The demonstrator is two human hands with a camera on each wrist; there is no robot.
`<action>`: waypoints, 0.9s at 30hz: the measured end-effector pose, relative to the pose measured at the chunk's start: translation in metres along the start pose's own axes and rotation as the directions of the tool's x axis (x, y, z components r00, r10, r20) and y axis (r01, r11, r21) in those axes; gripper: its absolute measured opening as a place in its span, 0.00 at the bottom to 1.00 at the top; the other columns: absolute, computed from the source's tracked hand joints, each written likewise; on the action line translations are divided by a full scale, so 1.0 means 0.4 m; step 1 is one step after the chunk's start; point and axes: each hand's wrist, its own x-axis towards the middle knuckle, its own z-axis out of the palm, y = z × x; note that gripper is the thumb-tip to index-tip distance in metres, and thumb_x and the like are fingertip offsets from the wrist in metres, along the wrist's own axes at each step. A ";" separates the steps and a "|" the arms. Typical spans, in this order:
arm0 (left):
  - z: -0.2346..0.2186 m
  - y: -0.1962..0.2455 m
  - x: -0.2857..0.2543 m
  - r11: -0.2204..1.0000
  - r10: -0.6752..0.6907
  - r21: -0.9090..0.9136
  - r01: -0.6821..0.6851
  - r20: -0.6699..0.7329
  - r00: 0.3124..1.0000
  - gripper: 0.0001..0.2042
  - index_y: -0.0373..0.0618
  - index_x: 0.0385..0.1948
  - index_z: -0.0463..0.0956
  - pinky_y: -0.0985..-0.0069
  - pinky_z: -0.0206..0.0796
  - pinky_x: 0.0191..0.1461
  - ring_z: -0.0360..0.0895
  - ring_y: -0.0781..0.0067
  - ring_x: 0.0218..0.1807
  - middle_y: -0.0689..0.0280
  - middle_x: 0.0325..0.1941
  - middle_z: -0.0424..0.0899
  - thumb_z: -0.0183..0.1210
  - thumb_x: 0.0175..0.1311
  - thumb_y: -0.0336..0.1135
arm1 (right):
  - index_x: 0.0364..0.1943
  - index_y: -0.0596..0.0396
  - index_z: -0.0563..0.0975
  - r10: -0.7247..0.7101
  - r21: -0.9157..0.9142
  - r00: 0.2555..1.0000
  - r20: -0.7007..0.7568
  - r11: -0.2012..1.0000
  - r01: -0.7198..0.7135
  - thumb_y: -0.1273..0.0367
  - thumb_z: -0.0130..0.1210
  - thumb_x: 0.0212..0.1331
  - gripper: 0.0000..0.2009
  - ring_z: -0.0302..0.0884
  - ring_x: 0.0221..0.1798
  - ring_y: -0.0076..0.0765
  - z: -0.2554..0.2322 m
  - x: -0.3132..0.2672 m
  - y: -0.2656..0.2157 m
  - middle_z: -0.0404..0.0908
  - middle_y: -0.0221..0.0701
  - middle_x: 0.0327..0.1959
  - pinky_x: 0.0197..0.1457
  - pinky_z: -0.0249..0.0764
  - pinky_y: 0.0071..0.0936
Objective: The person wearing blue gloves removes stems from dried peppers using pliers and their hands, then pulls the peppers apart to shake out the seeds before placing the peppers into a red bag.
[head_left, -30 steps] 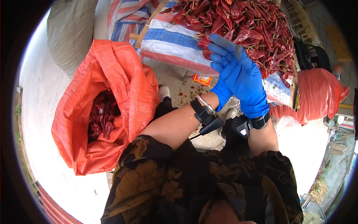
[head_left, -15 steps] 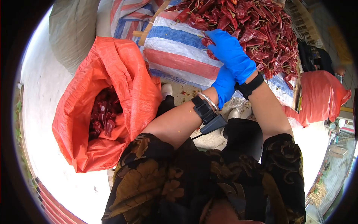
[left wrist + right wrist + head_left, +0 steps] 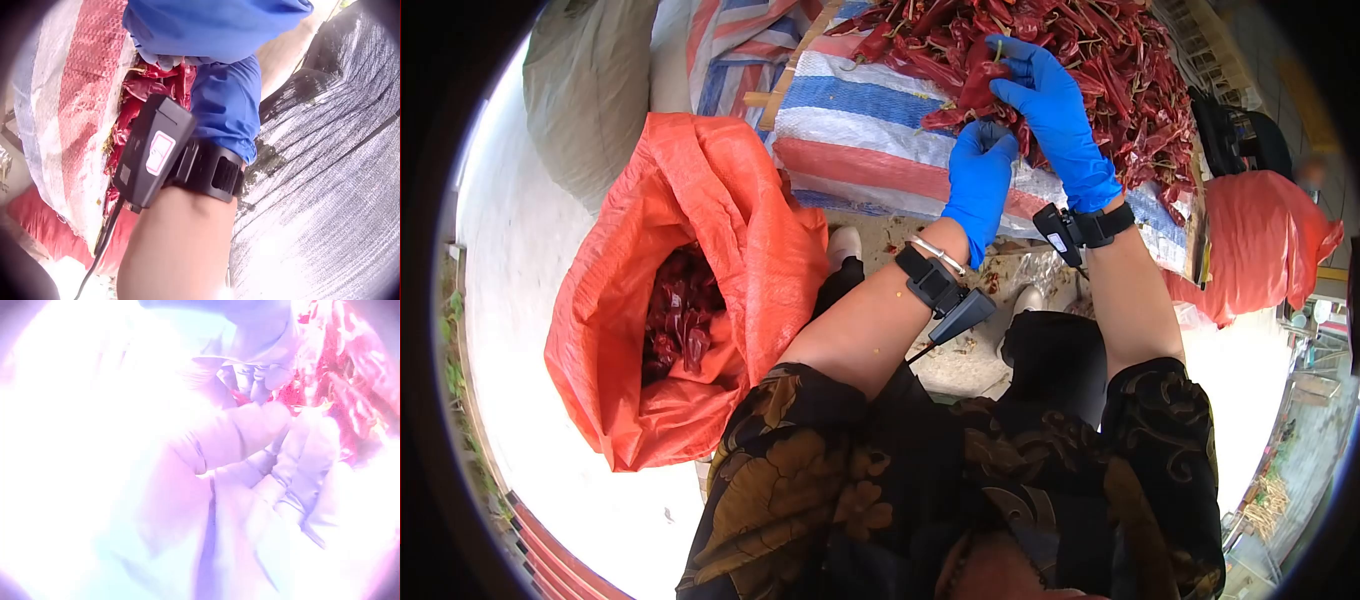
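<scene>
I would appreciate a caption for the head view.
Blue-gloved left hand and right hand at a heap of dried red chillies on striped woven sheeting, an open red sack nearby.

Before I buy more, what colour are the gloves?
The gloves are blue, clearest in the head view.

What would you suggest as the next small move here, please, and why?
Probably pinch the large chilli with the right hand and lift it clear: that hand's fingers are beside it, at the edge of the pile, though their grip is unclear.
</scene>
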 end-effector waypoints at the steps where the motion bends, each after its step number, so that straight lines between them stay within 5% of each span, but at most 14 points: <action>1: -0.002 -0.003 0.003 0.998 0.045 0.038 -0.044 -0.020 0.999 0.04 0.46 0.31 0.71 0.82 0.63 0.34 0.70 0.82 0.30 0.71 0.28 0.75 0.55 0.55 0.29 | 0.49 0.54 0.72 -0.065 0.160 0.994 -0.083 0.984 0.078 0.75 0.54 0.49 0.19 0.70 0.43 0.22 -0.008 -0.003 -0.006 0.76 0.24 0.44 0.48 0.68 0.20; 5: 0.001 -0.011 0.000 0.999 0.030 0.031 -0.029 -0.066 0.997 0.05 0.46 0.30 0.71 0.82 0.62 0.35 0.67 0.83 0.29 0.72 0.28 0.74 0.56 0.54 0.29 | 0.53 0.57 0.68 0.036 0.238 0.985 -0.169 0.971 0.005 0.77 0.50 0.52 0.21 0.68 0.42 0.19 -0.090 -0.046 -0.024 0.72 0.29 0.52 0.45 0.65 0.17; 6: 0.007 -0.005 -0.005 0.999 0.027 0.039 -0.025 -0.061 0.998 0.05 0.46 0.30 0.71 0.82 0.62 0.35 0.67 0.83 0.29 0.72 0.28 0.74 0.56 0.54 0.29 | 0.50 0.56 0.70 0.068 0.307 0.968 -0.241 0.952 0.010 0.76 0.51 0.53 0.17 0.70 0.37 0.19 -0.106 -0.058 -0.011 0.77 0.27 0.41 0.38 0.67 0.14; 7: 0.013 0.000 -0.011 0.999 0.033 0.025 -0.031 -0.058 0.998 0.04 0.46 0.30 0.70 0.83 0.60 0.33 0.65 0.83 0.28 0.73 0.26 0.72 0.56 0.54 0.28 | 0.50 0.56 0.70 0.072 0.311 0.965 -0.250 0.950 0.010 0.76 0.51 0.53 0.17 0.70 0.37 0.19 -0.126 -0.073 0.005 0.77 0.27 0.41 0.38 0.67 0.14; 9: 0.018 -0.003 -0.021 0.999 0.031 0.023 -0.030 -0.049 0.998 0.04 0.45 0.29 0.70 0.84 0.59 0.31 0.63 0.84 0.26 0.73 0.25 0.71 0.55 0.54 0.26 | 0.46 0.57 0.72 0.253 0.611 0.940 -0.229 0.789 -0.064 0.76 0.49 0.54 0.13 0.70 0.37 0.23 -0.163 -0.108 0.031 0.76 0.29 0.43 0.40 0.67 0.21; 12: 0.029 -0.019 -0.026 0.987 0.132 0.090 -0.130 -0.020 0.991 0.06 0.44 0.31 0.69 0.83 0.60 0.34 0.63 0.83 0.28 0.71 0.28 0.71 0.56 0.53 0.27 | 0.42 0.56 0.73 0.323 0.733 0.920 -0.221 0.677 -0.062 0.76 0.49 0.55 0.10 0.71 0.35 0.26 -0.186 -0.179 0.065 0.76 0.30 0.39 0.40 0.68 0.23; 14: 0.039 -0.030 -0.037 0.789 0.444 0.457 -0.410 0.037 0.895 0.11 0.43 0.37 0.69 0.78 0.63 0.41 0.68 0.78 0.33 0.68 0.32 0.73 0.58 0.52 0.29 | 0.42 0.56 0.73 0.356 0.790 0.914 -0.197 0.609 -0.067 0.75 0.51 0.55 0.10 0.72 0.33 0.25 -0.191 -0.221 0.078 0.77 0.29 0.37 0.38 0.68 0.21; 15: 0.047 -0.024 -0.046 0.788 0.431 0.466 -0.402 0.049 0.901 0.11 0.43 0.37 0.69 0.78 0.63 0.41 0.68 0.78 0.33 0.68 0.32 0.73 0.58 0.52 0.29 | 0.42 0.56 0.73 0.367 0.796 0.907 -0.209 0.603 -0.060 0.75 0.51 0.55 0.10 0.72 0.33 0.25 -0.179 -0.238 0.061 0.77 0.29 0.37 0.38 0.68 0.21; 17: 0.076 -0.001 -0.062 0.138 0.731 0.683 -0.717 0.418 0.539 0.20 0.41 0.45 0.67 0.73 0.63 0.46 0.71 0.68 0.38 0.62 0.37 0.73 0.61 0.50 0.32 | 0.38 0.57 0.74 0.404 0.632 0.883 -0.239 0.755 -0.175 0.72 0.54 0.54 0.08 0.71 0.28 0.21 -0.160 -0.261 0.022 0.77 0.27 0.30 0.33 0.66 0.17; 18: 0.084 0.006 -0.067 -0.039 0.681 0.686 -0.727 0.551 0.483 0.26 0.39 0.51 0.63 0.70 0.63 0.50 0.71 0.60 0.43 0.57 0.43 0.72 0.62 0.49 0.34 | 0.38 0.57 0.74 0.401 0.567 0.891 -0.214 0.794 -0.221 0.71 0.55 0.53 0.09 0.70 0.28 0.19 -0.155 -0.269 0.029 0.76 0.26 0.29 0.34 0.66 0.17; 23: 0.090 -0.069 -0.058 0.209 0.453 0.604 -0.769 0.637 0.624 0.24 0.38 0.52 0.63 0.67 0.64 0.45 0.72 0.55 0.43 0.52 0.46 0.73 0.57 0.55 0.38 | 0.41 0.57 0.74 0.348 0.625 0.929 -0.122 0.754 -0.200 0.67 0.54 0.55 0.11 0.70 0.30 0.17 -0.184 -0.299 0.032 0.76 0.24 0.29 0.36 0.66 0.17; 25: 0.096 -0.088 -0.059 0.460 0.305 0.686 -0.564 0.475 0.825 0.24 0.37 0.54 0.60 0.78 0.66 0.36 0.72 0.74 0.29 0.61 0.32 0.76 0.50 0.62 0.43 | 0.45 0.57 0.73 0.264 0.460 0.958 -0.111 0.868 -0.186 0.65 0.53 0.57 0.14 0.71 0.36 0.18 -0.226 -0.304 0.040 0.76 0.25 0.34 0.40 0.66 0.18; 26: 0.109 -0.104 -0.062 0.617 0.321 0.587 -0.525 0.421 0.848 0.22 0.37 0.50 0.63 0.83 0.61 0.27 0.67 0.82 0.22 0.66 0.25 0.76 0.45 0.65 0.48 | 0.48 0.56 0.72 0.177 0.361 0.973 -0.148 0.926 -0.113 0.65 0.51 0.59 0.15 0.70 0.42 0.19 -0.245 -0.307 0.066 0.76 0.26 0.39 0.46 0.65 0.19; 27: 0.120 -0.107 -0.065 0.613 0.307 0.590 -0.526 0.436 0.846 0.22 0.37 0.50 0.63 0.83 0.61 0.27 0.67 0.82 0.22 0.66 0.25 0.76 0.45 0.65 0.48 | 0.48 0.56 0.72 0.181 0.369 0.969 -0.167 0.923 -0.109 0.65 0.51 0.59 0.15 0.70 0.42 0.19 -0.251 -0.312 0.067 0.76 0.26 0.39 0.46 0.65 0.19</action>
